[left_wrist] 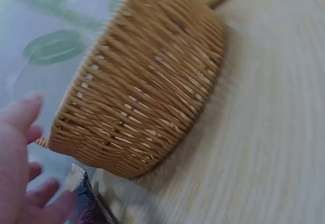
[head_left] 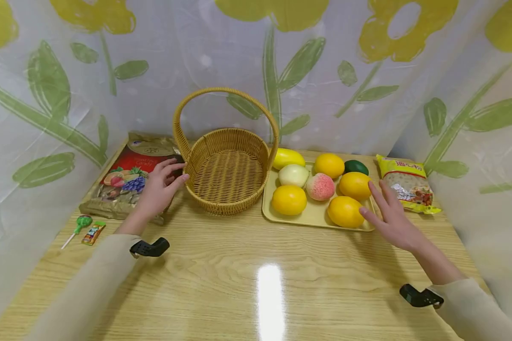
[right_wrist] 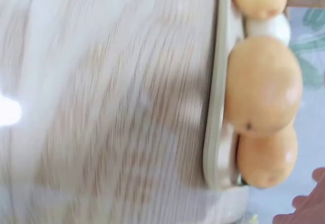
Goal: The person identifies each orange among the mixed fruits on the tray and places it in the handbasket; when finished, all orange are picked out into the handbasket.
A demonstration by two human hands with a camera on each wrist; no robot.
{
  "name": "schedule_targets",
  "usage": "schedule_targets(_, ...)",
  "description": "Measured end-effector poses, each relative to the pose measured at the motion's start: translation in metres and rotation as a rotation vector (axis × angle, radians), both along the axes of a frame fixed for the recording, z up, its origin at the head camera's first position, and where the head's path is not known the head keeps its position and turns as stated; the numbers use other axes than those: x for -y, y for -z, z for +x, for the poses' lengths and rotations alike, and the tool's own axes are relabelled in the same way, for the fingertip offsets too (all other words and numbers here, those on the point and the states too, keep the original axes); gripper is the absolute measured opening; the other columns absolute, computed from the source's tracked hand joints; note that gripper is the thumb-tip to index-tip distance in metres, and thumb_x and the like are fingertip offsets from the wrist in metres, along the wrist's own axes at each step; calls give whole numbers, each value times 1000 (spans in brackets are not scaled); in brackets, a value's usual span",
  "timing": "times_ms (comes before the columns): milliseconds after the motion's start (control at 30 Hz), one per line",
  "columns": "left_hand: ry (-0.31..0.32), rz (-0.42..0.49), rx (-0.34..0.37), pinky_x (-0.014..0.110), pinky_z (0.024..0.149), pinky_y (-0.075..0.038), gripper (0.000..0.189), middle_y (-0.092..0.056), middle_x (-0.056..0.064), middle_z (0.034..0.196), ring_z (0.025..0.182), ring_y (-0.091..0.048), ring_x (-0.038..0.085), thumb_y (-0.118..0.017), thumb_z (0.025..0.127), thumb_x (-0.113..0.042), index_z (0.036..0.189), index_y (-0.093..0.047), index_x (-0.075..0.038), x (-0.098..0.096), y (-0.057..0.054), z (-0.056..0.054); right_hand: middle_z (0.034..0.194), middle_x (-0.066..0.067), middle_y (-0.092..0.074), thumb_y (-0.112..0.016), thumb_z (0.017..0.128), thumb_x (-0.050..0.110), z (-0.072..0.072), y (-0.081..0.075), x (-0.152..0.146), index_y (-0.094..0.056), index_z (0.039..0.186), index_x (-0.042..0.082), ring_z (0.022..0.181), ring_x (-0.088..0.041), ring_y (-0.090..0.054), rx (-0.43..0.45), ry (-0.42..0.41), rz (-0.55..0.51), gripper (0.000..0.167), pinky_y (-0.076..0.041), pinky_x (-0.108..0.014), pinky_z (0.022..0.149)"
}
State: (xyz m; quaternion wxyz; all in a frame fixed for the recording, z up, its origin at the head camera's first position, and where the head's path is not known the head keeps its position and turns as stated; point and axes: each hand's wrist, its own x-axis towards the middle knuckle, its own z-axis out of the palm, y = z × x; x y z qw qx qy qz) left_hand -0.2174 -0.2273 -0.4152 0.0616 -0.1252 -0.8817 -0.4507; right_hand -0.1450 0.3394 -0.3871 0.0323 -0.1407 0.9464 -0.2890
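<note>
A wicker basket [head_left: 228, 203] with a tall arched handle stands upright at the back; its inside is bare. My left hand [head_left: 160, 187] is at its left rim, above a gold and red candy bag [head_left: 130, 166], fingers loosely bent and gripping nothing. Whether the fingertips touch the rim I cannot tell. My right hand [head_left: 394, 222] hovers with spread fingers by the right end of a pale yellow tray [head_left: 281, 218]. Closest to it are two yellow-orange fruits, one at the front [head_left: 345, 212] and one behind [head_left: 355, 185]. In the right wrist view the fingertips [right_wrist: 299, 209] appear at the lower right corner.
Also in the tray lie a pink peach [head_left: 321, 186], a whitish round fruit [head_left: 293, 175], a dark green fruit [head_left: 356, 167] and several yellow ones. A yellow food packet [head_left: 405, 182] lies at right. A green lollipop [head_left: 83, 221] and a wrapped candy [head_left: 93, 233] lie at left.
</note>
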Motion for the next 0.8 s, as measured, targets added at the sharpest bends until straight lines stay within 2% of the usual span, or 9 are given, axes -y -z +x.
schedule_targets(133,29,81,174,56,106,-37,61,-28,13,157,138,-35,37,-56,98,-46,146,-46,-9,0,6,-4,160,-20,14,-53,101,34,7,-1,6,2,159,20,143,-49,12,67,41,-98,80,-5,-81,100)
schedule_targets(267,26,208,275,49,106,-40,64,-31,8,156,141,-33,30,-57,96,-47,149,-42,-15,1,12,-4,161,-15,15,-55,101,34,13,0,10,3,158,21,144,-48,9,102,71,-169,82,-9,-80,101)
schedule_targets(467,47,378,310,29,100,-48,65,-30,11,157,139,-36,27,-59,97,-39,151,-37,-11,0,17,-4,162,-19,6,-58,100,31,17,2,14,-4,159,16,145,-47,1,89,107,-237,81,-13,-75,105)
schedule_targets(667,79,430,319,27,99,-48,66,-28,14,157,141,-34,30,-60,98,-34,153,-33,-10,-1,19,-2,159,-22,-10,-60,99,31,16,9,20,-19,157,13,142,-46,-16,117,164,-332,74,-24,-68,107)
schedule_targets(800,87,450,316,23,96,-49,65,-28,17,156,141,-33,33,-60,99,-31,153,-32,-9,-3,20,-1,156,-23,-19,-61,98,33,12,16,24,-30,154,11,140,-46,-22,133,160,-343,68,-28,-66,107)
